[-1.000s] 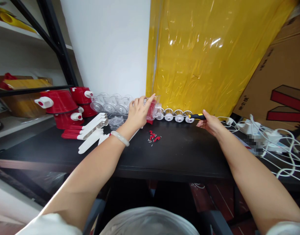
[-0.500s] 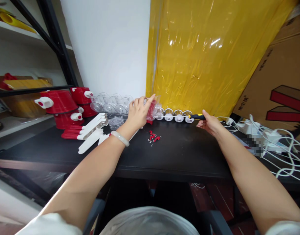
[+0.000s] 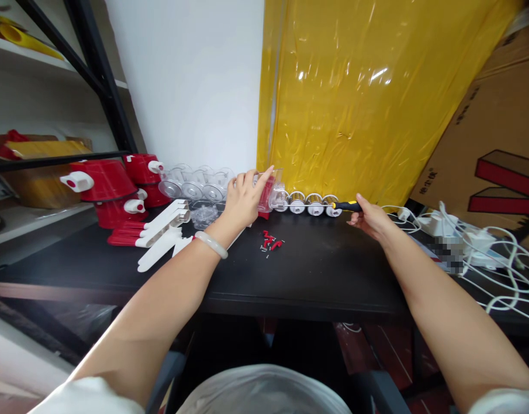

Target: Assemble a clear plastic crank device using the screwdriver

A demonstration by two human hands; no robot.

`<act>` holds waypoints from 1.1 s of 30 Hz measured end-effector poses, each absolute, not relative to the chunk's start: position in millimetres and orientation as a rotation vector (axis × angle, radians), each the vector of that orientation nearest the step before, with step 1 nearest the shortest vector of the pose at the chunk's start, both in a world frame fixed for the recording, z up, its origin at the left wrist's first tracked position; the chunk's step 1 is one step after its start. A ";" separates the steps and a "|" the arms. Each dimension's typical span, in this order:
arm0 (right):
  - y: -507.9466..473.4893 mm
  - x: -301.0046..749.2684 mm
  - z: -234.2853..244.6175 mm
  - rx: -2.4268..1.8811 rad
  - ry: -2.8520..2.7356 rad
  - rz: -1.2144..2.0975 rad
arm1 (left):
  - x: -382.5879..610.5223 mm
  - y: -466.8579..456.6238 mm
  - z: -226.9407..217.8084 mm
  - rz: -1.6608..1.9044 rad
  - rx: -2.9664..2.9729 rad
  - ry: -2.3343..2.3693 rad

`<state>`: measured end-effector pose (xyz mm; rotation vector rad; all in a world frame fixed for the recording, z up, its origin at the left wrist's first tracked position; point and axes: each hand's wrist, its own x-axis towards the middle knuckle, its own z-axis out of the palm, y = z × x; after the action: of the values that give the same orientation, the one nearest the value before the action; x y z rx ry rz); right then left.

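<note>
Left hand (image 3: 244, 200) is gripping a clear-and-red plastic housing (image 3: 267, 194), fingers wrapping over its top; the housing is lying sideways toward the back of the black counter (image 3: 325, 270), and I can't tell if it is resting on the surface. Right hand (image 3: 372, 218) is holding a black-and-yellow screwdriver (image 3: 346, 206), fingers closing on the handle, shaft pointing level at the housing's clear end; tip contact is too small to tell. White-ended cylinders (image 3: 315, 208) are lining up behind the shaft. Small red parts (image 3: 276, 245) and loose screws (image 3: 263, 248) are lying in front of the housing. Left of the left hand, clear plastic cups (image 3: 193, 188) are sitting in a row, white-and-red handles (image 3: 161, 227) are lying in front, and red containers with white knobs (image 3: 111, 181) are standing stacked farther left. White cables (image 3: 512, 276) are tangling at the far right.
</note>
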<state>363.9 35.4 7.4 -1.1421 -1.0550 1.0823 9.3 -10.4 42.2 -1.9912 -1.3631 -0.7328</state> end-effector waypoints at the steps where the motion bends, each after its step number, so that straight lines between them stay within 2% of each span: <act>1: 35.5 364.0 7.2 -1.140 -1.057 1.079 | 9.2 -10.1 42.1 -0.732 -1.992 -1.364; 33: 34.7 364.3 6.7 -1.099 -1.035 1.108 | 10.9 -12.2 42.9 -0.753 -1.983 -1.344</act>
<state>364.3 34.7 6.7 -1.0994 -1.0347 1.1084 10.9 -12.2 42.9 -1.9834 -1.3435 -0.7527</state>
